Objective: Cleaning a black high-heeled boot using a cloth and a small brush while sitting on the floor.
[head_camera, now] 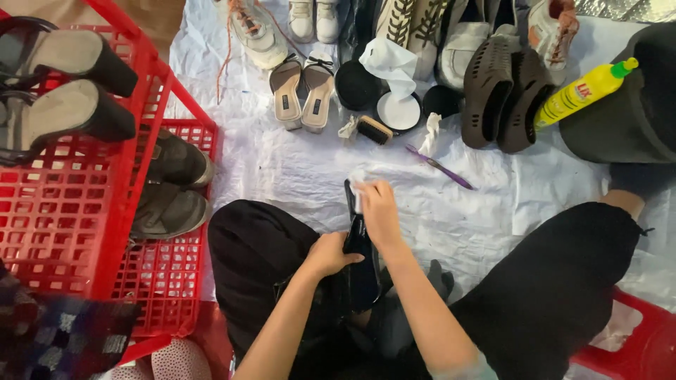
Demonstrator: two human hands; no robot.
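Head camera is looking down on a person sitting on a white sheet (296, 169) among many shoes. Far to the left of the fingers, red crates (77, 211) are holding block-heeled sandals (63, 84) and a dark grey pair (169, 186); their rims are closing off that side. The left hand (329, 253) is wrapping closed around the middle of a black shoe (360, 246), holding it upright over the lap between the knees. Just right of it, the right hand (379, 211) is pressing a small white cloth (357, 184) onto the shoe's upper end, fingers curled shut on the cloth.

Judging by this, the wiping of this one shoe is under way; how clean it is cannot be told, and the row of sandals (303, 88), sneakers and brown clogs (503, 88) beyond the fingertips seems to be waiting.

Beyond the fingers, a brush (373, 130), round polish tins (398, 109) and a purple toothbrush (440, 167) are lying near. Bare sheet is lying open just ahead of the fingers and to their right. Further right, a yellow bottle (584, 91) is leaning on a dark bag.
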